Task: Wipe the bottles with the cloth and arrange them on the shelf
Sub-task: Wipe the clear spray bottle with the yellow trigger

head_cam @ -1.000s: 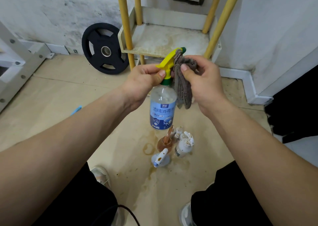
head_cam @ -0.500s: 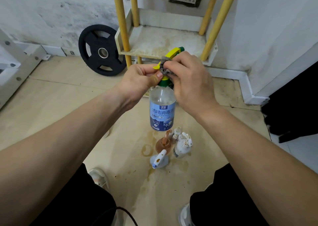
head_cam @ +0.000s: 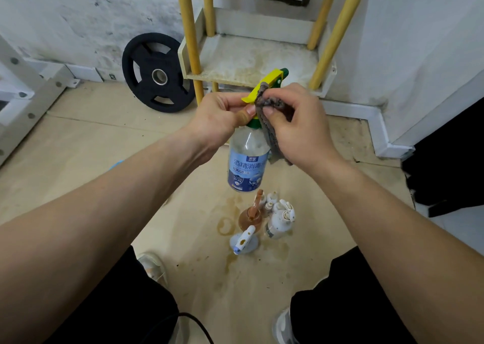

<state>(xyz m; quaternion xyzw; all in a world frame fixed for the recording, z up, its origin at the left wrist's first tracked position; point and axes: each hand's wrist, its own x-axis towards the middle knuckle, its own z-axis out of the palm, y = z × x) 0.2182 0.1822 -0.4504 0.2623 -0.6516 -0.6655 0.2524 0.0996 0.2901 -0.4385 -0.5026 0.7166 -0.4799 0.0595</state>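
Note:
A clear spray bottle (head_cam: 247, 160) with a blue label and a yellow-green trigger head hangs upright in the air. My left hand (head_cam: 218, 120) pinches it at the neck, just under the trigger. My right hand (head_cam: 296, 124) grips a grey cloth (head_cam: 269, 108) and holds it against the right side of the trigger head and neck. Behind the bottle stands the shelf (head_cam: 251, 63), a stained white board between yellow poles. Several small bottles (head_cam: 264, 220) stand in a cluster on the floor below, one brown and the others white.
A black weight plate (head_cam: 155, 72) leans on the wall left of the shelf. A white metal frame (head_cam: 23, 92) is at the far left and something black (head_cam: 445, 165) at the right edge. The floor shows brown stains. My knees and shoes are at the bottom.
My right hand brought the hanging cloth onto the trigger head, covered it, then slid down toward the neck, leaving the yellow trigger uncovered. My left hand kept its hold on the bottle.

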